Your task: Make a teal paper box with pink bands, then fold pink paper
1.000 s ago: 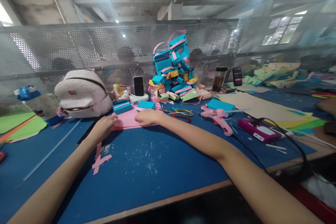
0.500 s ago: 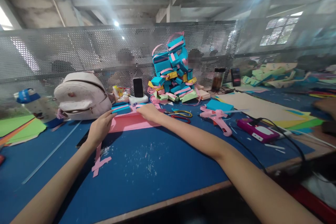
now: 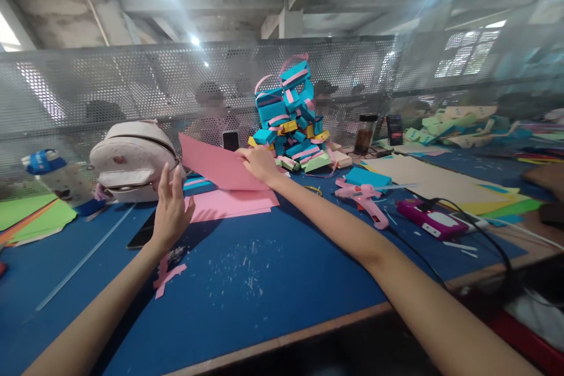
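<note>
A pink paper sheet (image 3: 215,163) is tilted up off the table, its upper right edge pinched by my right hand (image 3: 261,165). More pink paper (image 3: 233,204) lies flat below it. My left hand (image 3: 171,211) is raised at the left of that paper, fingers spread, holding nothing. Behind the lifted sheet, a small blue paper box with a pink strip (image 3: 197,185) shows in part. A dark phone (image 3: 141,232) lies beside my left wrist. Pink paper scraps (image 3: 167,278) are just in front of that wrist.
A white backpack (image 3: 134,158) and a bottle (image 3: 59,179) stand at the left. A tall pile of blue paper boxes (image 3: 291,111) rises at the back. To the right are a pink glue gun (image 3: 363,198) with a cable, a purple power strip (image 3: 432,218) and large paper sheets (image 3: 432,179).
My right hand has lifted a pink sheet off the paper below and tilted it up. My left hand has come away from the blue box and opened.
</note>
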Available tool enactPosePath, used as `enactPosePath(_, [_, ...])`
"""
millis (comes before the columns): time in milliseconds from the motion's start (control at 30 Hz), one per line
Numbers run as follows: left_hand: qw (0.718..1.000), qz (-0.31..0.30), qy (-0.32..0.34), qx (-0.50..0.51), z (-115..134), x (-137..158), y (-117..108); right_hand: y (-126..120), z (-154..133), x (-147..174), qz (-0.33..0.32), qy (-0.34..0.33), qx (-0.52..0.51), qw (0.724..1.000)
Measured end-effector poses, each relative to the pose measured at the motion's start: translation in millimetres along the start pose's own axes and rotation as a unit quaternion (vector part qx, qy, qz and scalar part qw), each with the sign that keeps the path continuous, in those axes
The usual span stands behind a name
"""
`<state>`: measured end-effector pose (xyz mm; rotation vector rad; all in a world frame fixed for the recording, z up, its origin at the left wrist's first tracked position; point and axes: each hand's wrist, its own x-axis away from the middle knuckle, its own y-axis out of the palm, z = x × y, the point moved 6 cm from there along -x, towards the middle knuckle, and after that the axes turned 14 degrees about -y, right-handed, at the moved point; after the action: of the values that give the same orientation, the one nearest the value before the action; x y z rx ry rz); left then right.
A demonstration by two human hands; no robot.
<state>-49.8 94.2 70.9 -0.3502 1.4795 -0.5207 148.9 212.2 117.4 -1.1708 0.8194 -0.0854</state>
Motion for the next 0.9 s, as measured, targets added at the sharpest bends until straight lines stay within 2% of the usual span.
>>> enactPosePath(167, [0.998, 0.047, 0.038, -0.013, 21, -8, -23, -52, -23, 5, 0.008, -0.048, 0.047, 0.998])
enactPosePath(300, [0.991, 0.078, 0.097, -0.038, 62, -12, -61, -89, -56, 28, -0.006, -0.101, 0.075, 0.992])
enactPosePath(367, [0.977, 0.094, 0.167, -0.098, 91, -4, -80, -96, -72, 50, -0.035, -0.117, 0.082, 0.989])
enactPosePath(433, [0.969, 0.04, 0.228, -0.09, 115, 11, -91, -94, -87, 80, -0.067, -0.141, 0.082, 0.984])
enactPosePath(500, [0.956, -0.013, 0.291, -0.026, 135, 33, -101, -85, -104, 116, -0.102, -0.214, 0.077, 0.968])
enactPosePath(567, [0.947, -0.05, 0.316, 0.018, 145, 57, -107, -74, -113, 152, -0.128, -0.253, 0.067, 0.957])
enactPosePath(633, [0.947, -0.071, 0.31, 0.053, 150, 77, -110, -60, -117, 186, -0.183, -0.279, 0.033, 0.942])
enactPosePath(733, [0.941, -0.147, 0.292, 0.093, 152, 101, -105, -49, -113, 220, -0.262, -0.274, -0.021, 0.925])
enactPosePath(833, [0.928, -0.225, 0.266, 0.13, 149, 108, -98, -56, -102, 229, -0.292, -0.257, -0.094, 0.916])
enactPosePath(900, [0.914, -0.323, 0.198, 0.148, 141, 102, -85, -63, -89, 223, -0.295, -0.238, -0.141, 0.915])
